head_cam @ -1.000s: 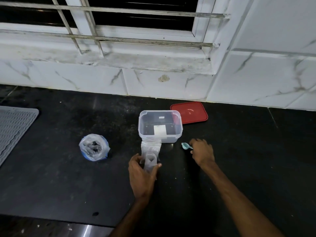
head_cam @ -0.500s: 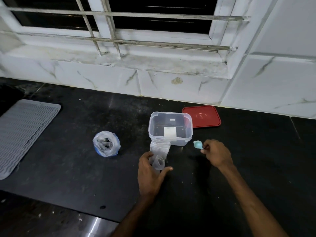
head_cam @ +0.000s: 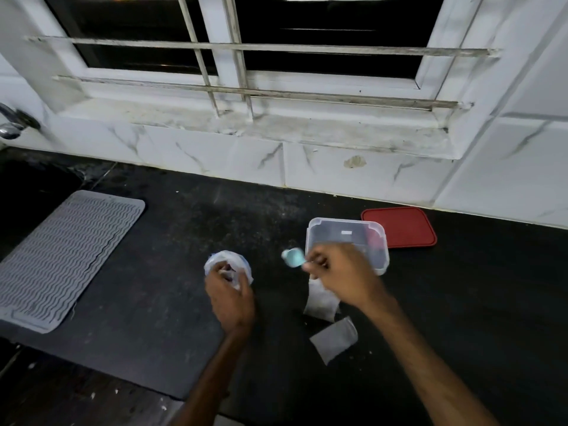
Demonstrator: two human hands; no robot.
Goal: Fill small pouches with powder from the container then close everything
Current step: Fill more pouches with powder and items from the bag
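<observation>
Left hand (head_cam: 230, 299) has moved from the pouches (head_cam: 321, 299) to the bag (head_cam: 228, 257).
On the counter (head_cam: 153, 290), the open container (head_cam: 379, 256) stands before its lid (head_cam: 399, 227); left fingers curl round the bag's mouth, two pouches lie flat near the container, right hand (head_cam: 341, 275) pinches the spoon (head_cam: 293, 257).

Your left grip (head_cam: 230, 298) covers the near side of the plastic bag (head_cam: 228, 260), and its fingers are smeared, so you can't tell whether they pinch the film. Motion blur softens the blue spoon (head_cam: 293, 257) and your right grip (head_cam: 341, 275), which hides the spoon's handle, the near wall of the container (head_cam: 344, 222) and the top of one pouch (head_cam: 321, 302). What the container holds is unreadable. The left edge cuts the tap (head_cam: 10, 124) and the mat (head_cam: 61, 256).
</observation>
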